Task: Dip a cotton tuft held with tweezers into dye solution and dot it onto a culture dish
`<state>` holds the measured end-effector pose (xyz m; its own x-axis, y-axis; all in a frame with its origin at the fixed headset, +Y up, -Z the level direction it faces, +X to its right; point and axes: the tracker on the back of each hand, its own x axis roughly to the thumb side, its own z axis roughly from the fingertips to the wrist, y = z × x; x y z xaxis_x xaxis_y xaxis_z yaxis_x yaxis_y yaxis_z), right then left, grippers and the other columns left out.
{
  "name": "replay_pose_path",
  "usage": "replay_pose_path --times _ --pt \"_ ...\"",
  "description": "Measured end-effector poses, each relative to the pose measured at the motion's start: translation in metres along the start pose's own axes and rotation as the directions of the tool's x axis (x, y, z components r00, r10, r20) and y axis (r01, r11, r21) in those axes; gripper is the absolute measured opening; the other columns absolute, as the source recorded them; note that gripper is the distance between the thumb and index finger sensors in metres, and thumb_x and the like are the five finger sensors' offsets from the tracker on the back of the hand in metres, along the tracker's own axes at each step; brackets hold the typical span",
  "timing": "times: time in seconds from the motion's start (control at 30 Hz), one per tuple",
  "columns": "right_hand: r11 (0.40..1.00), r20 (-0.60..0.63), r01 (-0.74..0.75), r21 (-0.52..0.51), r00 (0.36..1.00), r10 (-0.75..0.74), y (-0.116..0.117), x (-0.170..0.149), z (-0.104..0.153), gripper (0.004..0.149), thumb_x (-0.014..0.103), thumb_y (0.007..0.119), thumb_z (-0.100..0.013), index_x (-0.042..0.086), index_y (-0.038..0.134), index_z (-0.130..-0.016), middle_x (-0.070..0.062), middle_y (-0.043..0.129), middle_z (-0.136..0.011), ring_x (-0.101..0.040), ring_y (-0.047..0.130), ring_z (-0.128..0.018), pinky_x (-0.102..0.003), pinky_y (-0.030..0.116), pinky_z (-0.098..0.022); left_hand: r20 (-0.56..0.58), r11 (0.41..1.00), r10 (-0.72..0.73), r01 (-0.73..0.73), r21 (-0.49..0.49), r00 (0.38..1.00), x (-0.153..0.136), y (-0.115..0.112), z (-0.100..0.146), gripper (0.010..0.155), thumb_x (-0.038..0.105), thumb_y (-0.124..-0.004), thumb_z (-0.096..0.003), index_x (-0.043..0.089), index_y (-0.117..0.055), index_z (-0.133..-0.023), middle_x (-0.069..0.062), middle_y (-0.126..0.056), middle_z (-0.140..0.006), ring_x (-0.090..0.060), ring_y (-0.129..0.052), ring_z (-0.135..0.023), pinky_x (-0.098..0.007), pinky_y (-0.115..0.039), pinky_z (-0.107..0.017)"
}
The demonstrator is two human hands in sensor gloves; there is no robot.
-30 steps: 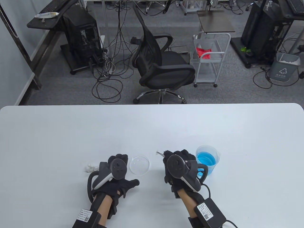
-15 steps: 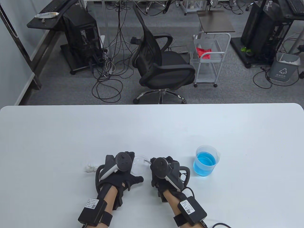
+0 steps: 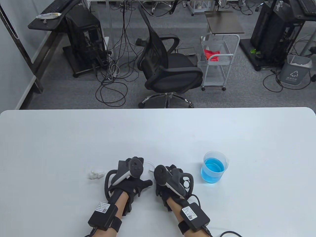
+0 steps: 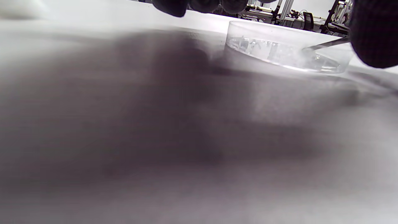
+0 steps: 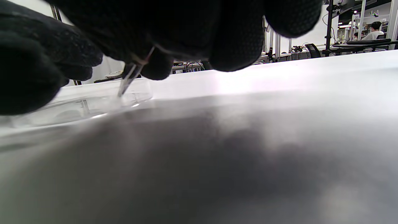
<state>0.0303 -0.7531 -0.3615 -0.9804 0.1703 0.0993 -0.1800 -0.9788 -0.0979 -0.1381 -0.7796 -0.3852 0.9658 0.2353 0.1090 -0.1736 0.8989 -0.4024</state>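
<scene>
Behind the white table point(image 3: 74, 138) an office floor carries a black mesh chair point(image 3: 167, 66), a white trolley point(image 3: 218, 61) and, at 2 o'clock, a grey bin point(image 3: 295, 70) printed with a recycling mark. White QR labels on both wrist packs are too small to read. Near the table's 6 o'clock edge, the culture dish point(image 3: 147, 165) is mostly hidden between the two hands. The right hand point(image 3: 170, 179) pinches the tweezers point(image 5: 129, 79), whose tips reach down into the dish; a cotton tuft at the tips cannot be made out. The left hand point(image 3: 129, 177) sits at the dish's 9 o'clock side, its grip hidden, so contact cannot be told. The beaker of blue dye point(image 3: 214, 167) stands apart at 3 o'clock, loose cotton point(image 3: 95, 174) at 9 o'clock, with open table beyond.
</scene>
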Motion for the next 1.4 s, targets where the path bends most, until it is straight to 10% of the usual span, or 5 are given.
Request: replay_pose_path --times 1.4 --pt "0.998 0.030 -0.057 -0.009 0.998 0.057 -0.001 0.005 0.003 0.033 0.035 0.090 -0.041 0.025 0.098 -0.072 0.001 0.099 -0.048 -0.022 0.095 -0.064 -0.056 0.069 -0.058 -0.034 0.996 0.080 -0.081 -0.033 0.996 -0.010 -0.004 -0.006 0.096 0.078 -0.070 -0.0430 0.036 -0.020 -0.113 0.007 -0.021 -0.121 -0.025 -0.023 -0.118 -0.046 -0.033 -0.083"
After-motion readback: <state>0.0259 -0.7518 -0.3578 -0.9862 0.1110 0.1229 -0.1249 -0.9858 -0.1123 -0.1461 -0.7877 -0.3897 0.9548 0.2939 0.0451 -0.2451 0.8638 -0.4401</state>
